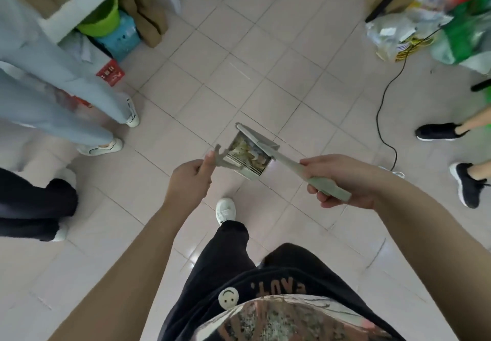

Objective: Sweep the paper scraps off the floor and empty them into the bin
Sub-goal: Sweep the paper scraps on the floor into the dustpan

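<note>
Left hand (190, 178) curled round dustpan handle, thumb along it. Right hand (342, 178) gripping end of pale green brush (281, 156).

I see dustpan (249, 172) held between both hands, above tiled floor (265, 48). Paper scraps (247, 149) heaped inside dustpan. Brush head lies across its far rim.

White shoe (225, 210) just below dustpan. Black cable (378, 117) right of it. Green bucket (103, 19) well apart, upper left. Heap of bags (393, 30) well apart, upper right.
</note>
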